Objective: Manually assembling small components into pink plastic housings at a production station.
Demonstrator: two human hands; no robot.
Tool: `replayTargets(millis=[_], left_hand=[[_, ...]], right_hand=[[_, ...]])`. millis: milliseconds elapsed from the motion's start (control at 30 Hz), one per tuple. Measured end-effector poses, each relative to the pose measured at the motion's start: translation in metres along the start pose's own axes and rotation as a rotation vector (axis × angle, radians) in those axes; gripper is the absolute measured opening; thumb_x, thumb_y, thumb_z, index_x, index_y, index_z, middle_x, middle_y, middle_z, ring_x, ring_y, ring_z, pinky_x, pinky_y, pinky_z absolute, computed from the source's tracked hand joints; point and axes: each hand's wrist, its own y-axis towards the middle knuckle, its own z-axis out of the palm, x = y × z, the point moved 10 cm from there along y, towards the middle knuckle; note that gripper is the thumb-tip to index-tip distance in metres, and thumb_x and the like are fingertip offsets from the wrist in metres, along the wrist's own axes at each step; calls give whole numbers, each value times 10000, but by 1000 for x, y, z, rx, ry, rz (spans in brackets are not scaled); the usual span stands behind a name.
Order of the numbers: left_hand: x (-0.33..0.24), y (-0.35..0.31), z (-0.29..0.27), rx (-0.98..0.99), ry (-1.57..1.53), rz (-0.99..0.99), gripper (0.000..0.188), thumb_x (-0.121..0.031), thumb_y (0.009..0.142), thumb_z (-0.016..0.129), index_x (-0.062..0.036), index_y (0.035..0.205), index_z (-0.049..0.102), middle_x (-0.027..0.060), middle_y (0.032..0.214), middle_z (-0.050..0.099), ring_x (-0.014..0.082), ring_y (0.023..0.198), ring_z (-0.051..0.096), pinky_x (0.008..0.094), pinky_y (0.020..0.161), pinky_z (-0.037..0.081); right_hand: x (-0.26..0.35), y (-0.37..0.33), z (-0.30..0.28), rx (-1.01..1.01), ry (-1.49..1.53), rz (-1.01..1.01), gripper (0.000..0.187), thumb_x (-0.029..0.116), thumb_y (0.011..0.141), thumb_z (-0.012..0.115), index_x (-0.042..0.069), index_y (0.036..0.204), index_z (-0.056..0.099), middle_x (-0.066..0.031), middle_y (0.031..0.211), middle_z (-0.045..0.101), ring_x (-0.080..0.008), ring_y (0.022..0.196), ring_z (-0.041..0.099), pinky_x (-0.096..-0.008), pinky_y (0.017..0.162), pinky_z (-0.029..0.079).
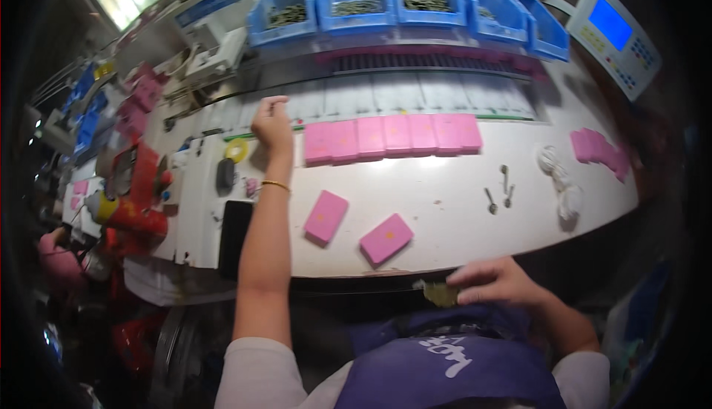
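Note:
My left hand reaches far forward over the table, its fingers curled closed near the left end of a row of pink boxes. A small dark bit shows at its fingertips, too small to name. Low at the table's front edge, my right hand holds a greenish-brown clump between thumb and fingers. Its exact kind is unclear. Two separate pink boxes, one on the left and one on the right, lie flat between my hands.
Blue bins with small greenish pieces stand along the back. A control panel with a blue screen is at far right, near a white cord bundle and small metal pieces. A black flat object lies beside my left forearm.

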Motion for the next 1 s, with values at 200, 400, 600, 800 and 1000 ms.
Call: replayTargets(millis=[200,400,600,800,1000], left_hand=[[-7,-10,4,43,-49,-152,147,-1,848,556,-9,813,699,3,586,577,66,494,503,232,484,396],[-16,-10,3,48,-59,-163,162,5,852,538,2,803,693,17,565,576,83,476,526,238,482,410],[-13,-11,4,62,-57,-185,141,23,834,554,13,840,694,1,591,553,59,513,485,213,511,400],[-9,-9,4,64,-46,-170,136,18,834,562,-1,842,696,-4,604,551,56,530,487,206,491,364],[-3,-9,5,68,-124,-224,125,14,841,571,-3,818,693,-4,653,578,58,536,492,198,506,365]], right_hand=[[-17,3,5,-240,-505,-402,240,86,833,739,40,1067,722,-122,934,721,-213,836,686,-290,776,518],[-24,3,19,-425,-773,-559,141,127,829,731,59,951,714,-99,753,645,-260,655,626,-344,610,497],[-22,-3,24,-505,-959,-547,142,201,820,743,115,927,705,-64,714,586,-241,578,566,-358,508,457],[-17,-6,46,-352,-1052,-605,229,302,821,740,154,992,699,-31,1013,647,-187,633,557,-324,499,468],[-27,2,71,-14,-1070,-807,269,370,861,695,131,985,703,13,1266,627,-136,680,533,-250,487,437]])
